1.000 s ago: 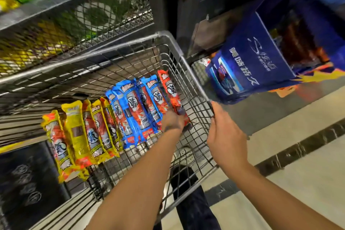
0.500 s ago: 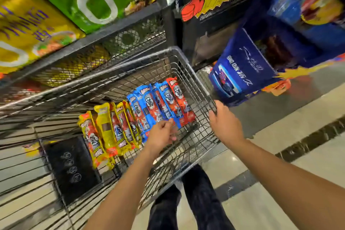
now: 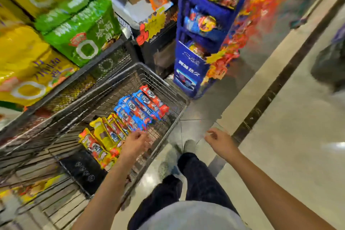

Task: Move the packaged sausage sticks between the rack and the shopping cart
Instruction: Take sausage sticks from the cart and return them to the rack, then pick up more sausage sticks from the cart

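- Head view (the only one), smeared by motion, so fine detail is unreliable.
- Sausage stick packs lie in a fanned, overlapping row on the wire bottom of the shopping cart. Yellow packs are nearest the person, blue in the middle, one red at the far end.
- Left grip hangs over the cart, just beside the near ends of the blue packs. Fingers are loosely curled, with nothing in them as far as the blur allows.
- Right grip is off the cart, over the floor, loosely curled and empty.
- Blue rack stands just past the cart's far right corner.
- Handling, my read: light, slim, firm stick inside slick film, with floppy crimped ends.
- The overlap means lifting one pack may drag its neighbour.
- Pinch across mid-body, thumb on top and fingers underneath, not by the crimp.
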Demonstrator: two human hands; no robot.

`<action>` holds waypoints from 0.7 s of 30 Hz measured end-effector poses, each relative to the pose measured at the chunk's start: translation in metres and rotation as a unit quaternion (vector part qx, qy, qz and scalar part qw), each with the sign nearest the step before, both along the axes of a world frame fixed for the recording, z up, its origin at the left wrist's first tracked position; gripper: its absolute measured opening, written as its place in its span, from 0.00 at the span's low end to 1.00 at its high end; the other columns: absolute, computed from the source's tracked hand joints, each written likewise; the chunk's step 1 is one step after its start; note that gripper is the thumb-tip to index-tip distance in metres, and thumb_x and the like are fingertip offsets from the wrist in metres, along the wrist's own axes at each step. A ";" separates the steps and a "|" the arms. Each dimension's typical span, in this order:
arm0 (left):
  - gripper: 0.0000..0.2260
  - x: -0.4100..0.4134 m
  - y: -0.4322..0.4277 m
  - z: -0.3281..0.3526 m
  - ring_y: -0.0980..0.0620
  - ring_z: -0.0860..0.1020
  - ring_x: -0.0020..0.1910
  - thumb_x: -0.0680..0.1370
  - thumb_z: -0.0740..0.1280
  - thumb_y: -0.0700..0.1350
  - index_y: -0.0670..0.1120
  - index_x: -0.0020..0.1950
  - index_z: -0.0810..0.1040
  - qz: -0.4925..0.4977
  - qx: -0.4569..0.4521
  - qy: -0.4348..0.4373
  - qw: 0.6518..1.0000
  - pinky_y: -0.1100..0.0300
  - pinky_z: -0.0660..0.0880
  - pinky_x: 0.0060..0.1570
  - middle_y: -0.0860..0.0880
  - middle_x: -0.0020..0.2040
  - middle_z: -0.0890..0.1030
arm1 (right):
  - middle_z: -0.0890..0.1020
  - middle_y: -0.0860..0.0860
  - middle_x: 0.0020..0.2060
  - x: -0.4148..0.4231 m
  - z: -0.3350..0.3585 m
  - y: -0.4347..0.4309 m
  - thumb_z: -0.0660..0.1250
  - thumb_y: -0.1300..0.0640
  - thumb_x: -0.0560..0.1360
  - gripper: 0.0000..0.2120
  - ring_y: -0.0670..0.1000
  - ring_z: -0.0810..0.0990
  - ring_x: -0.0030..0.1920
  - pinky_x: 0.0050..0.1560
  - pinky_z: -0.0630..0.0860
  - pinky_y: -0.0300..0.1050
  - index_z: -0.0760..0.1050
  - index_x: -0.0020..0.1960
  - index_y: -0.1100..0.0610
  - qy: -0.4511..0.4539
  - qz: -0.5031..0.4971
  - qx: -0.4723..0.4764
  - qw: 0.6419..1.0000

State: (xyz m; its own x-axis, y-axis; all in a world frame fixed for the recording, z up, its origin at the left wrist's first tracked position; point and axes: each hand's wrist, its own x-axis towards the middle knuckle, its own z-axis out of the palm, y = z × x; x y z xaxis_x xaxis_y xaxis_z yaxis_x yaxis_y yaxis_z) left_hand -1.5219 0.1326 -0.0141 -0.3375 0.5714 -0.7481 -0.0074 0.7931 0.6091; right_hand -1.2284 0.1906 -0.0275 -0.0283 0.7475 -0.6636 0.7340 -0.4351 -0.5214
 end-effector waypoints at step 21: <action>0.08 0.268 0.107 -0.006 0.50 0.80 0.32 0.81 0.61 0.42 0.39 0.49 0.78 -0.421 -0.088 0.003 0.903 0.59 0.75 0.31 0.44 0.41 0.81 | 0.84 0.54 0.41 0.230 0.000 -0.111 0.67 0.52 0.77 0.05 0.58 0.83 0.43 0.47 0.81 0.55 0.79 0.50 0.53 0.075 -0.503 -0.056 0.859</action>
State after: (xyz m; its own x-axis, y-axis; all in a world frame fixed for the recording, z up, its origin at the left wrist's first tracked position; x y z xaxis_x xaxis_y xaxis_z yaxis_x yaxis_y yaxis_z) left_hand -1.2535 0.2393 -0.0204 0.1570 0.4994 -0.8520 0.6466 0.6001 0.4710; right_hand -0.9986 0.0800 -0.0280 0.5031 0.3749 -0.7787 -0.1156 -0.8637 -0.4905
